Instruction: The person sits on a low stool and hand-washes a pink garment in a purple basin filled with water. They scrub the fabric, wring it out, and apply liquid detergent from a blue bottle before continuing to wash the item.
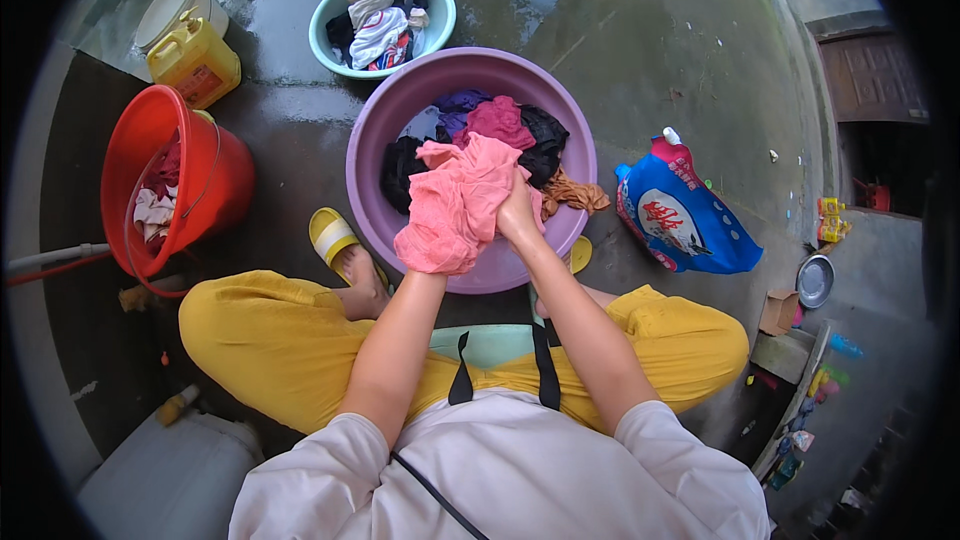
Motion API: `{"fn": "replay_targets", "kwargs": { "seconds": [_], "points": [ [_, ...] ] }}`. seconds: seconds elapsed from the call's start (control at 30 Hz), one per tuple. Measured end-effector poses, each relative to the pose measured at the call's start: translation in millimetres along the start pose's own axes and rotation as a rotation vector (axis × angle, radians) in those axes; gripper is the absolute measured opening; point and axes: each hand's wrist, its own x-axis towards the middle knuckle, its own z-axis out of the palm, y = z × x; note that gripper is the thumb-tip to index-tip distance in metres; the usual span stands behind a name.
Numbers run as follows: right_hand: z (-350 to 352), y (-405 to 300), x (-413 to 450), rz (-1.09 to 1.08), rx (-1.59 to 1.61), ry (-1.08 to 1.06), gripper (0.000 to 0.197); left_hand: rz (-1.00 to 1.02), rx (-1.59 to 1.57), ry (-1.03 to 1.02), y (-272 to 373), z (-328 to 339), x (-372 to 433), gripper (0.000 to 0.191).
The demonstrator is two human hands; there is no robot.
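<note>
Both my hands hold a wet pink garment (469, 187) over a large purple plastic basin (471, 283). My right hand (517, 206) grips the garment's right side, its fingers partly behind the cloth. The cloth covers my left hand, which shows only up to the wrist; how its fingers lie cannot be seen. Beneath and beyond the pink garment, the basin holds a magenta cloth (501, 122), a purple cloth (459, 105), black clothes (544, 144) and a brown cloth (576, 193) that reaches over the right rim.
Beyond the basin stands a light green basin (321, 52) of clothes. A red bucket (217, 180) holding clothes, a yellow jug (196, 64) and a lidded white bucket (169, 11) are at left. A blue detergent bag (686, 214) lies at right on the wet concrete floor (637, 75).
</note>
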Motion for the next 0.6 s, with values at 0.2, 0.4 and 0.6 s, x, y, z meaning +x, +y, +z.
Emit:
{"fn": "replay_targets", "kwargs": {
  "seconds": [0.2, 0.4, 0.6],
  "points": [
    [-23, -92, -27, -0.006, -0.773, -0.224, 0.052, 0.055, 0.267, -0.004, -4, -22, 5, 0.052],
    [-14, -102, -10, -0.647, -0.662, -0.077, 0.048, 0.232, 0.406, -0.042, 67, -30, 8, 0.059],
    [-21, -66, 34, -0.04, 0.032, -0.453, 0.033, 0.5, 0.59, 0.102, 56, -24, -17, 0.056]
  ]
}}
